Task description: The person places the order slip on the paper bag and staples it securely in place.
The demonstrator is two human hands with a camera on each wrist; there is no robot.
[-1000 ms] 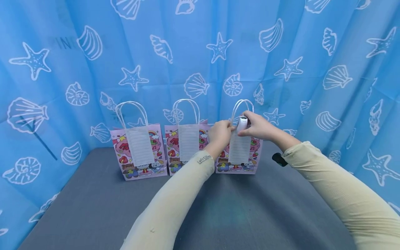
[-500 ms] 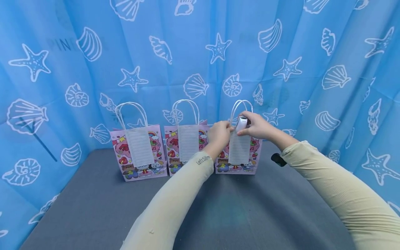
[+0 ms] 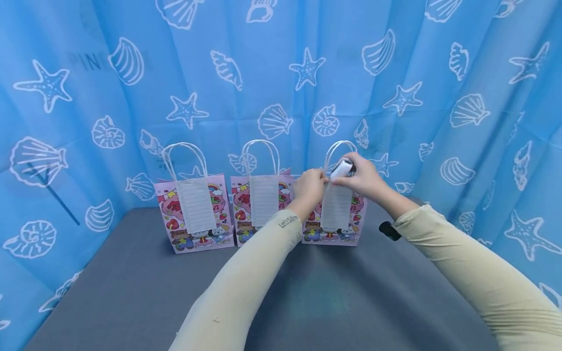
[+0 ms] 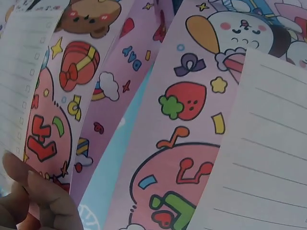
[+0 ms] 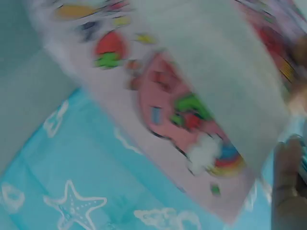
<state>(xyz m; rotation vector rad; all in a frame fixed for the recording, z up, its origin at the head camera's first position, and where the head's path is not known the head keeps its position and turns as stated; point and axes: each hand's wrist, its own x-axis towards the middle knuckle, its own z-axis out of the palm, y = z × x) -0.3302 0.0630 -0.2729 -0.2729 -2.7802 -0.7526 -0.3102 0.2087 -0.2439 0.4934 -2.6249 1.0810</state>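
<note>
Three pink cartoon-print paper gift bags stand in a row, each with white twisted handles and a lined white paper slip on its front. At the right bag, my left hand pinches the top left of its paper slip near the bag rim. My right hand grips what looks like a small white stapler, tilted at the slip's top edge. In the left wrist view, thumb and fingers hold the slip's edge. In the blurred right wrist view, the right fingers are partly cut off; the stapler is barely visible.
To the left stand the middle bag and the left bag, both with slips on their fronts. All rest on a grey table against a blue seashell curtain. A dark wrist-worn device hangs below my right wrist.
My right hand has turned the white stapler from nearly upright to a slant, shifting slightly toward the left hand. The left hand keeps its place, and the bags have hardly moved.
</note>
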